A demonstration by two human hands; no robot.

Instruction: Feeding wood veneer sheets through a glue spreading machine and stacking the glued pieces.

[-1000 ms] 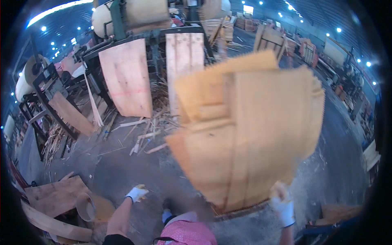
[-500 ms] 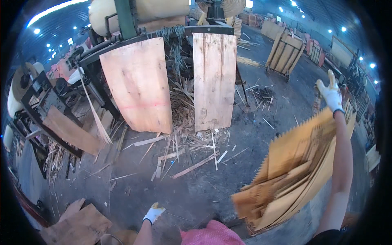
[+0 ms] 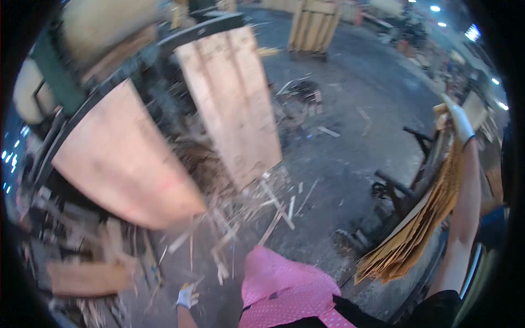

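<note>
My right hand (image 3: 460, 121), in a white work glove, is at the far upper end of a stack of thin yellowish wood veneer sheets (image 3: 420, 221). Its fingers close over the sheets' edge there, though motion smears them a little. The sheets have jagged ends and lean at a slant along my right forearm. Down at the lower left, my gloved left hand (image 3: 187, 296) hangs over the littered floor with its fingers apart, holding nothing. Between my arms shows a pink dotted apron (image 3: 287, 284).
Two pale veneer sheets, one wide (image 3: 128, 164) and one narrow (image 3: 232, 104), hang from a dark machine frame ahead. Wood scraps (image 3: 219, 235) litter the floor (image 3: 350, 142). Dark metal bars (image 3: 396, 183) stick out beside the stack. A wooden pallet (image 3: 313, 26) stands farther back.
My view has swung to the right. The right hand has gone from spread fingers to the stack's edge, and the fanned sheets now lie closer together. The left hand remains empty.
</note>
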